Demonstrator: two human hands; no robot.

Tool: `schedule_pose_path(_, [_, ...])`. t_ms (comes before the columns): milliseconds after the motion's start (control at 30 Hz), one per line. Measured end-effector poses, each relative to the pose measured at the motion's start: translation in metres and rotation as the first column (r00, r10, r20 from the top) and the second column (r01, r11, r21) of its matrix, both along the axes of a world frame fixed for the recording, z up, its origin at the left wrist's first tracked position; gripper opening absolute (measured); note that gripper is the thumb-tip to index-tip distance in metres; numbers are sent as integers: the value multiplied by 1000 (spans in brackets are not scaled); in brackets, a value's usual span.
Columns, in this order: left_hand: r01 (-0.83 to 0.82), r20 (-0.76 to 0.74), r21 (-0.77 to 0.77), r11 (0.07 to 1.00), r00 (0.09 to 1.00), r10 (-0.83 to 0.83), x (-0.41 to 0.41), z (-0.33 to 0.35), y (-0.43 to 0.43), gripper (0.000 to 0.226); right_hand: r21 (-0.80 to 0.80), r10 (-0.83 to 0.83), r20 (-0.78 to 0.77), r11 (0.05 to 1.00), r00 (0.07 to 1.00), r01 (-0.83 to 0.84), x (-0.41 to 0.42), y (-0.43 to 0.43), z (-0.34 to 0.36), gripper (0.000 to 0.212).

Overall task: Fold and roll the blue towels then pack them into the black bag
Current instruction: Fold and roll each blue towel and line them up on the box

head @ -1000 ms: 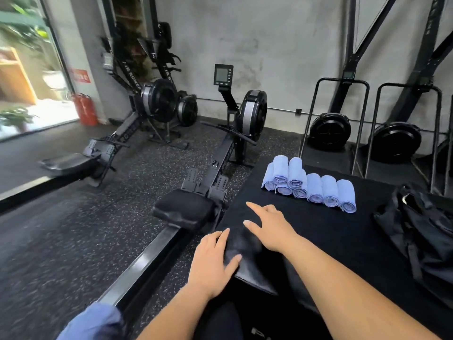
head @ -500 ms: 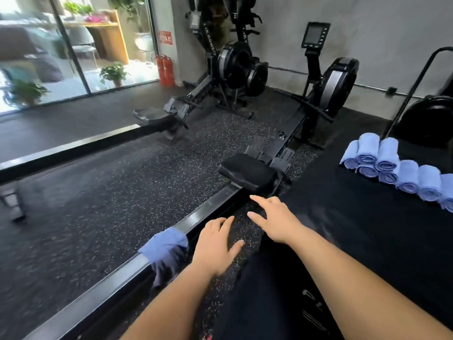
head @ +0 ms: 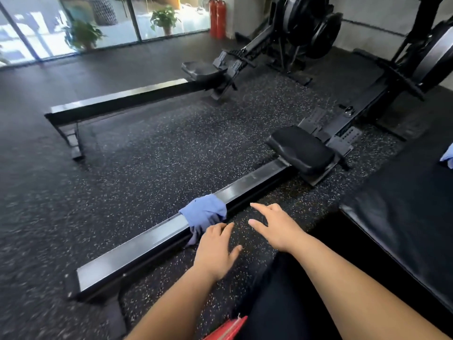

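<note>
Hovering both hands empty, fingers loosely spread: my left hand point(head: 215, 251) just beside the blue towel point(head: 203, 213), my right hand point(head: 274, 227) near it on the right. That towel hangs draped over the rowing machine rail point(head: 147, 239), so I judge it needs lifting off first. No black bag in view.

My left hand point(head: 215, 251) covers the lower tail of the blue towel point(head: 203, 213) draped over the rail point(head: 137, 244), so I cannot tell whether my fingertips point(head: 221, 227) touch the cloth; the towel's far side drops out of sight behind the rail; at the right edge only a sliver of another blue towel point(head: 448, 154) shows, lying on a black pad point(head: 404, 217) that is itself cut off there; a red thing point(head: 228, 327) at the bottom edge is cropped too short to identify; the floor point(head: 29, 241) at left is smeared with blur.
</note>
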State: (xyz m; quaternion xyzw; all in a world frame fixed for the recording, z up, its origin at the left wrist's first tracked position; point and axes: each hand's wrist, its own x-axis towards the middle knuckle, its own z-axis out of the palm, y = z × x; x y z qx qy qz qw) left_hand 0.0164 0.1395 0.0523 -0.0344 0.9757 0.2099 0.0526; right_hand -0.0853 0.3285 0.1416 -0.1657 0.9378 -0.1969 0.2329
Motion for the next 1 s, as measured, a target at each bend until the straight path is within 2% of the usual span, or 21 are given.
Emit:
schedule_pose_path(200, [-105,144,-8,994,984,105,3,-32,-30,75,64,32,105,997,994,-39,-6,-25,-40,61])
schedule_pose_path(400, [-191,247,-32,981,949,193,-13,-54,-51,77,153,117,137,979,984,-138,-20,-54,-66,58])
schedule_pose_path(700, [-268,285,-97,959,915,284,-56,-84,-77,63,164,212,174,957,962,-241,-48,-99,-102,62])
schedule_pose_path(867, [-274,321,-121,954,899,298,-76,-101,-90,75,189,274,200,931,941,-312,-60,-118,-120,64])
schedule_pose_path(1000, [-246,314,-144,959,907,280,-79,-109,-96,76,243,324,233,893,917,-378,-70,-128,-140,65])
